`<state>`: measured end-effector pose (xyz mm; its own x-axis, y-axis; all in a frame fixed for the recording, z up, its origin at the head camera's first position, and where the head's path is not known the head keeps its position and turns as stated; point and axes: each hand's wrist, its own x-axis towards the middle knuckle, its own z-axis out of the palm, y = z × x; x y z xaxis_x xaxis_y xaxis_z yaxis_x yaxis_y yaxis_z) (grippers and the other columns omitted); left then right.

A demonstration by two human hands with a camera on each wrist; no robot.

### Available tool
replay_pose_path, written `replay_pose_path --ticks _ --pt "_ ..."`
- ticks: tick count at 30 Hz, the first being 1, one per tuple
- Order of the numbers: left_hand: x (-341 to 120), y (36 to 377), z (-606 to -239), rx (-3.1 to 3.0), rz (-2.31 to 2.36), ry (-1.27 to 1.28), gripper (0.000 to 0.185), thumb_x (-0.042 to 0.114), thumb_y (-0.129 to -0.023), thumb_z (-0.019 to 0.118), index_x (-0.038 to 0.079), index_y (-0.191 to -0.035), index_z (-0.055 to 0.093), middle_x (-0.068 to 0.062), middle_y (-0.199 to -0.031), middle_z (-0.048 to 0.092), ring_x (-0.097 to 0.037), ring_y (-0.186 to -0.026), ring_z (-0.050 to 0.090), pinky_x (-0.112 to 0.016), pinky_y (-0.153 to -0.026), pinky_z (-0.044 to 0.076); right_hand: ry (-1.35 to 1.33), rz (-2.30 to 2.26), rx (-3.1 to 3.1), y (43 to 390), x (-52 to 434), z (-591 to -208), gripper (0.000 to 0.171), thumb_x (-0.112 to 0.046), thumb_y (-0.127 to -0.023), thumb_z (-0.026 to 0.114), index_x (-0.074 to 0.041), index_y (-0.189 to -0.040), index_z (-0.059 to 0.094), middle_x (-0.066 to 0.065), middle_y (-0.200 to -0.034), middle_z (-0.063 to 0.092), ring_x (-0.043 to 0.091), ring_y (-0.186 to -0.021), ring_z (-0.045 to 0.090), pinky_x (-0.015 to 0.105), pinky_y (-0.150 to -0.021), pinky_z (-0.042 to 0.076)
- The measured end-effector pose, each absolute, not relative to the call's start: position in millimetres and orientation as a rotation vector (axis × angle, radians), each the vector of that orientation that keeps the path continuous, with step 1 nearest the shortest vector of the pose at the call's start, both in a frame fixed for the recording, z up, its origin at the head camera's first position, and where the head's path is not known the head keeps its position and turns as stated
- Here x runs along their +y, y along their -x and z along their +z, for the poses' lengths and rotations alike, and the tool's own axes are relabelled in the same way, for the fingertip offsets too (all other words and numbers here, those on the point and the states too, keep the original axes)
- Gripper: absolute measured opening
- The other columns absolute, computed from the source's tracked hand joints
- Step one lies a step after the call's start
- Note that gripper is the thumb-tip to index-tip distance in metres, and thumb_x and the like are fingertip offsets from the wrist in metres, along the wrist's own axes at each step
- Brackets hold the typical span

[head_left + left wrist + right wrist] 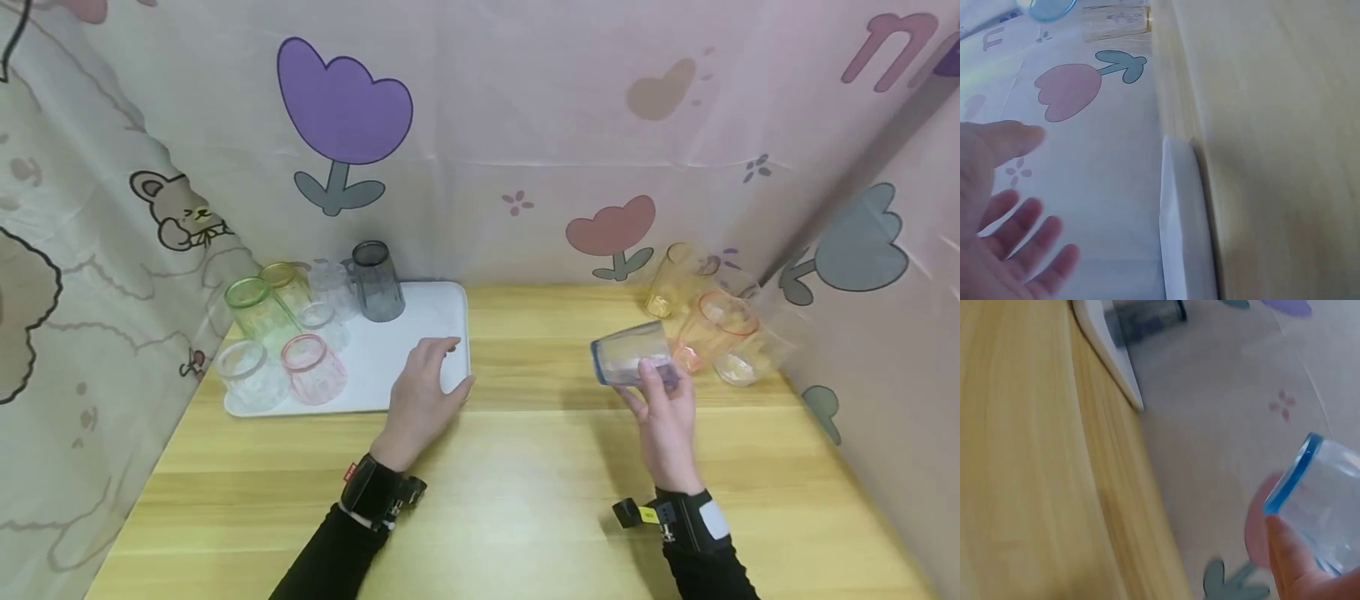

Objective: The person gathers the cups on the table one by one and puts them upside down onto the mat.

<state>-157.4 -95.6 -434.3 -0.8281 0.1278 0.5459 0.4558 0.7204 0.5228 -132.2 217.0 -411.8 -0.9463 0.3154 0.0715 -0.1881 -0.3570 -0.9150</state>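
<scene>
In the head view my right hand (666,408) grips a clear glass with a blue rim (630,354) above the table, tipped on its side with the mouth to the left. The right wrist view shows the blue rim (1294,475) and my thumb along the glass. My left hand (423,400) is over the right front part of the white tray (431,304), fingers apart and holding nothing. On the tray stand a dark grey mug (378,283), a green glass (261,312), a yellow one (287,287), a pink one (315,371) and several clear ones (253,379).
At the table's right rear stand an orange glass (712,329), a yellow glass (667,283) and a clear glass (750,354), close together. A patterned curtain (495,108) hangs behind and along both sides of the wooden table (510,500).
</scene>
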Motion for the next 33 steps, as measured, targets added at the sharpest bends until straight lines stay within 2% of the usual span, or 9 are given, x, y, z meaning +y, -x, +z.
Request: replay_pose_path --ticks 7,13,17,21,26,33 --pt "-96.8 158.7 -431.3 -2.238 -0.992 0.473 0.079 0.026 -0.080 0.090 0.002 -0.144 0.051 -0.018 -0.140 0.054 -0.032 -0.130 0.053 -0.043 -0.104 0.052 -0.066 2.490 -1.687 142.0 176.9 -409.9 0.040 -0.025 -0.110 0.050 -0.016 -0.148 0.041 0.008 -0.135 0.056 0.017 -0.111 0.067 0.034 -0.098 0.057" --pt "-95.6 161.3 -429.2 -2.114 -1.054 0.594 0.092 0.023 -0.075 0.093 -0.001 -0.149 0.045 -0.021 -0.147 0.050 -0.034 -0.138 0.048 -0.038 -0.117 0.041 -0.189 2.579 -1.743 148.6 133.6 -409.4 0.052 -0.031 -0.108 0.055 -0.010 -0.152 0.036 0.012 -0.140 0.053 0.021 -0.115 0.067 0.038 -0.097 0.058" --pt "-97.0 163.1 -428.3 -2.074 -1.086 0.623 0.096 0.018 -0.071 0.094 -0.002 -0.150 0.043 -0.022 -0.150 0.048 -0.036 -0.140 0.047 -0.041 -0.119 0.039 -0.216 2.637 -1.769 155.1 106.6 -405.1 0.064 -0.035 -0.105 0.059 -0.006 -0.155 0.030 0.018 -0.147 0.045 0.024 -0.117 0.065 0.039 -0.098 0.058" --pt "-102.9 164.4 -425.5 -2.032 -1.124 0.609 0.092 0.013 -0.072 0.091 -0.001 -0.149 0.044 -0.021 -0.150 0.048 -0.036 -0.139 0.047 -0.045 -0.113 0.045 -0.257 2.698 -1.721 162.0 86.3 -399.1 0.068 -0.040 -0.104 0.060 -0.007 -0.156 0.032 0.020 -0.148 0.046 0.024 -0.118 0.066 0.041 -0.098 0.057" --pt "-113.5 166.6 -421.8 -1.978 -1.143 0.615 0.081 0.011 -0.076 0.084 -0.001 -0.147 0.048 -0.019 -0.149 0.051 -0.035 -0.137 0.049 -0.045 -0.103 0.050 -0.287 2.743 -1.685 169.0 68.1 -394.0 0.065 -0.042 -0.103 0.060 -0.008 -0.153 0.037 0.019 -0.141 0.052 0.024 -0.114 0.067 0.043 -0.098 0.058" --pt "-119.1 167.4 -418.8 -1.931 -1.180 0.675 0.075 0.012 -0.074 0.078 -0.001 -0.143 0.053 -0.020 -0.147 0.053 -0.036 -0.135 0.051 -0.039 -0.105 0.050 -0.287 2.774 -1.637 173.5 50.1 -392.9 0.065 -0.044 -0.101 0.063 -0.008 -0.150 0.040 0.013 -0.131 0.058 0.020 -0.105 0.070 0.041 -0.093 0.060"
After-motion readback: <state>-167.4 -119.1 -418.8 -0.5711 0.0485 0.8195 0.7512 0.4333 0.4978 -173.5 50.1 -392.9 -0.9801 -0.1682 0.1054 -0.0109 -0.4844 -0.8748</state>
